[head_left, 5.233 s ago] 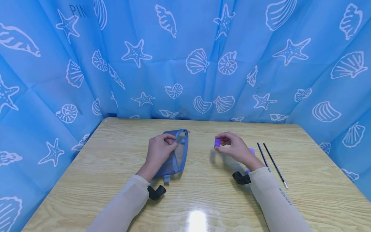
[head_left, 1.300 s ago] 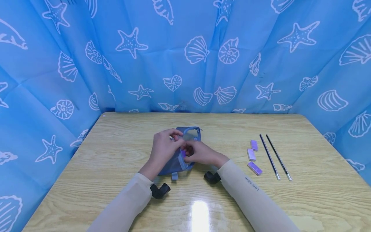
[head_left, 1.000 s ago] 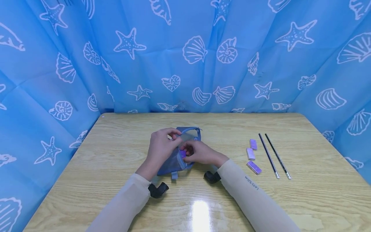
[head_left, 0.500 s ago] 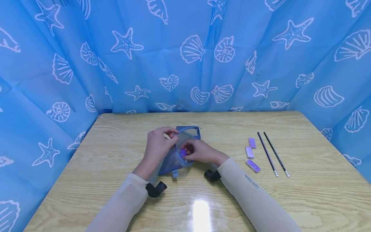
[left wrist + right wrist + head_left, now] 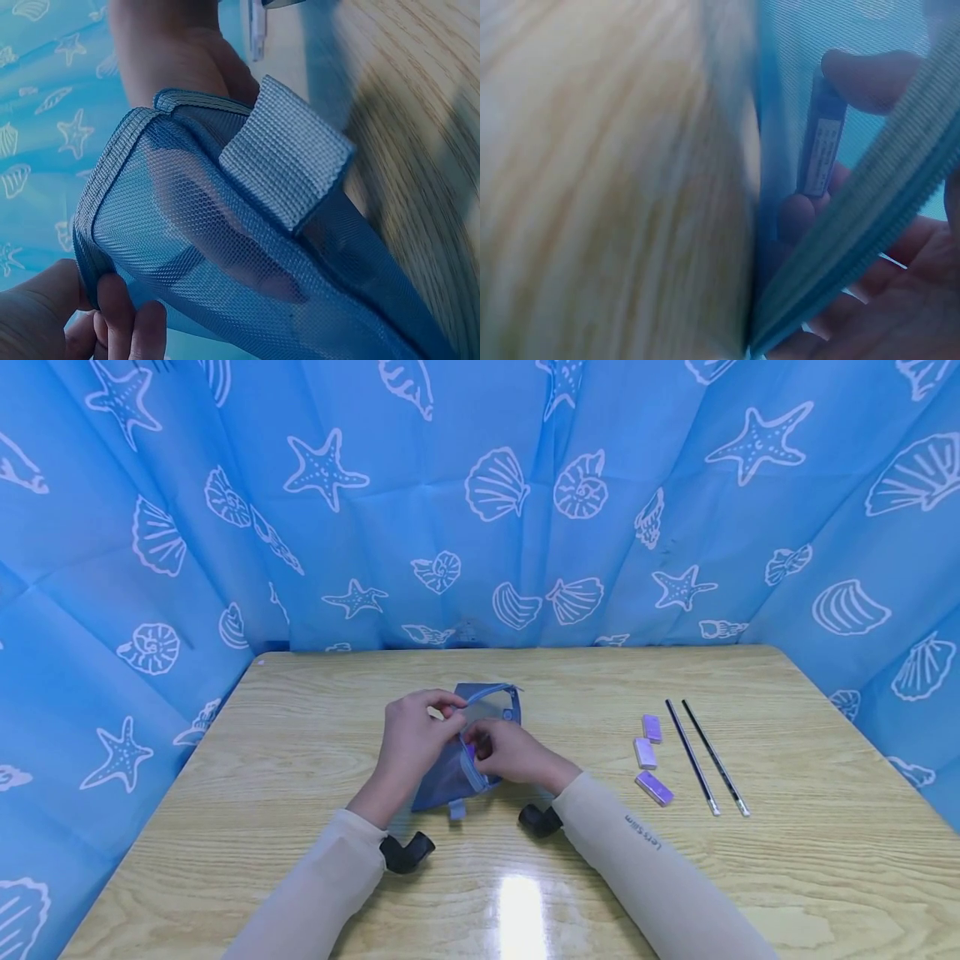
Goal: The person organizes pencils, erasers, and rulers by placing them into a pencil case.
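Observation:
A blue mesh zip pouch [image 5: 442, 777] lies on the table, its zipped mouth spread. My left hand [image 5: 412, 727] pinches the edge of that mouth between thumb and fingers. Into the opening reaches my right hand [image 5: 517, 752], and in the left wrist view its fingers show through the mesh [image 5: 210, 217]. Thumb and fingertips hold a small purple eraser [image 5: 823, 142], seen through the mesh in the right wrist view with a printed label on its side. From the head view most of this eraser is hidden by the fingers. A fabric tab [image 5: 289, 154] sticks out from the pouch's end.
To the right lie three more purple erasers, a far one [image 5: 652, 728], a middle one [image 5: 645, 753] and a near one [image 5: 655, 788]. Beside them are two dark pencils, one left [image 5: 692, 757] and one right [image 5: 716, 757]. A blue shell-print curtain [image 5: 450, 510] hangs behind the wooden table [image 5: 285, 760].
My right hand has carried the eraser leftward from above the table into the pouch mouth, and lately a little deeper. The left hand keeps its pinch; the pouch has shifted slightly right.

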Motion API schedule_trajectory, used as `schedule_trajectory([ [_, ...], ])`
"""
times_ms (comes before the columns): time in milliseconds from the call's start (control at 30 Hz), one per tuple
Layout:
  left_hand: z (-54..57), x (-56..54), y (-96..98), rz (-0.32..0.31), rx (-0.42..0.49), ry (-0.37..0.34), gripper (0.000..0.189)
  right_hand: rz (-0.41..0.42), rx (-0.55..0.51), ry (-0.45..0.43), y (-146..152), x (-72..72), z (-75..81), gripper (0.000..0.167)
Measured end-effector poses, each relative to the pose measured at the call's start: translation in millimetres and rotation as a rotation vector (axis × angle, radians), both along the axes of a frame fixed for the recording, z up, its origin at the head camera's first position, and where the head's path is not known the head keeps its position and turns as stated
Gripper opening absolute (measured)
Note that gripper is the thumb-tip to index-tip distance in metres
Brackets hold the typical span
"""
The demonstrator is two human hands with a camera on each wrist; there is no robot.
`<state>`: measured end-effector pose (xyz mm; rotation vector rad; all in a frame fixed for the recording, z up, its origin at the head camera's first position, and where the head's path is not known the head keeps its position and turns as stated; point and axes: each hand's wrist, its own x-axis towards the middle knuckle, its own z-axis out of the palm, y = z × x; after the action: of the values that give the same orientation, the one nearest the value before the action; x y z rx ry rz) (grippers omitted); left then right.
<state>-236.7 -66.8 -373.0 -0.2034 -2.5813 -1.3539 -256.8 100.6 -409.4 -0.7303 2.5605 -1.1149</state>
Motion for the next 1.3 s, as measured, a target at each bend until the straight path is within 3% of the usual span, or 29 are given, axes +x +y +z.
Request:
schedule_trajectory([
  [667,1.7,0.6,3.7,-0.019,0.014,-0.005,0.015,-0.089,0.038,0.115,-12,2.5,-5.5,0.031],
  [1000,2.1,2.8,6.2,-0.027,0.017,-0.009,0.013,-0.108,0.064,0.223,-16,1.8,-10.3,0.029],
  [1300,-1.4,3.0,5.1,-0.019,0.020,-0.020,0.013,-0.109,0.090,0.207,-18,3.8,-11.2,0.034],
])
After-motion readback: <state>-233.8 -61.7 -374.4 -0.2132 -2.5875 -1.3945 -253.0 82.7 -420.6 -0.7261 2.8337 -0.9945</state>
